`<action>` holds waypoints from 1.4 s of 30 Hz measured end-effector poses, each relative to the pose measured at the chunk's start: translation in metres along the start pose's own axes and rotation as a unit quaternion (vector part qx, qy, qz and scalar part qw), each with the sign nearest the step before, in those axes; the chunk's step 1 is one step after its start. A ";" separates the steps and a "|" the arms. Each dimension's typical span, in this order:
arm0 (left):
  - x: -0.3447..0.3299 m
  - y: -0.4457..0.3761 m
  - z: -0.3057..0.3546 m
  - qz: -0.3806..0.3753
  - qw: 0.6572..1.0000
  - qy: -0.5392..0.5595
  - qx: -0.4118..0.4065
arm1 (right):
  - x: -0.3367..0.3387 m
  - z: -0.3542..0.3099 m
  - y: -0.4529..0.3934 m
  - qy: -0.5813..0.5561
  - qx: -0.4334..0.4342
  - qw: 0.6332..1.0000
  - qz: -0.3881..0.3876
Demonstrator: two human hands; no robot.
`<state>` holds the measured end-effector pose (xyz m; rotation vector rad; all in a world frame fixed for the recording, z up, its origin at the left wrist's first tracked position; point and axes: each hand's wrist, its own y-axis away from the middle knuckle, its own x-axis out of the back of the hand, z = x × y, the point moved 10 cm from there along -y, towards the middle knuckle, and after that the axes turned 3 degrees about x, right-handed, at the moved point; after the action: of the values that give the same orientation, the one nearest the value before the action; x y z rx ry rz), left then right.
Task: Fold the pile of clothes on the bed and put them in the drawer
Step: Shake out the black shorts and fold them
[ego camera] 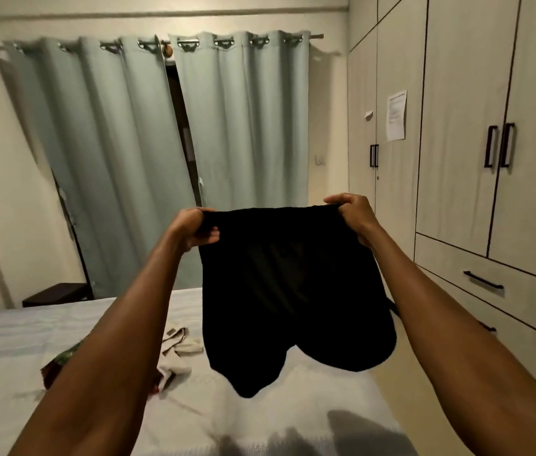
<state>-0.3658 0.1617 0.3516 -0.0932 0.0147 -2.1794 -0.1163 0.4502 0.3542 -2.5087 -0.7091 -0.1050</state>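
Shorts: black shorts (293,291) are held up in the air above the bed, waistband stretched flat at the top, both leg openings hanging down clear of the sheet.
Left hand: the left hand (194,230) is clenched on the left corner of the waistband, fabric bunched inside the fist.
Right hand: the right hand (354,215) is closed on the right corner of the waistband, the cloth pinched between thumb and fingers.
Arms: both bare forearms are extended forward and raised, well apart, with the shorts spread between them.
Bed: a bed (13,350) covered by a pale sheet is seen below the shorts.
Remaining clothes: a crumpled beige garment (176,352) is left on the sheet near the left forearm; a patterned green and red garment (57,365) lies just beside it, partly hidden by that arm.
Drawer: a drawer (484,281) with a dark bar handle is seen shut at the base of the wardrobe (457,126) on the right.
Background: grey-green curtains (122,153) are hung across the far wall.
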 end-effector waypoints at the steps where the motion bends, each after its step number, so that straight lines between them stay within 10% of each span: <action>1: 0.003 0.001 0.004 0.000 1.000 0.028 -0.013 | -0.002 -0.004 0.002 -0.010 0.006 1.000 -0.007; 7: 0.004 0.004 -0.010 -0.013 0.994 0.102 -0.033 | 0.006 -0.007 0.019 0.117 0.071 0.990 0.034; 12: 0.025 0.015 -0.016 0.156 0.976 -0.104 -0.115 | 0.001 0.001 0.020 0.163 0.038 0.985 0.036; 18: 0.004 0.005 -0.053 -0.054 0.997 0.055 0.032 | -0.007 0.020 0.021 -0.021 -0.038 0.999 -0.017; 22: 0.004 0.004 -0.049 -0.136 0.988 0.067 -0.026 | -0.018 0.014 0.027 0.076 0.003 0.994 -0.080; 28: 0.033 -0.006 -0.035 0.075 0.974 -0.154 -0.146 | -0.014 0.006 0.020 0.227 0.063 0.971 0.032; 33: 0.032 0.005 -0.037 -0.022 0.974 -0.151 -0.165 | -0.008 0.023 0.024 -0.052 -0.004 0.998 -0.024; 37: 0.021 0.013 -0.058 -0.176 0.980 0.055 -0.070 | -0.022 0.018 0.046 -0.266 -0.060 0.950 -0.152; 42: 0.018 0.027 -0.086 -0.198 0.962 0.184 0.048 | -0.037 0.028 0.066 -0.396 -0.139 0.887 -0.191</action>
<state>-0.3604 0.1289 0.2656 0.3975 0.1086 -2.5633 -0.1159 0.3992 0.2913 -2.6016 -1.6058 0.7769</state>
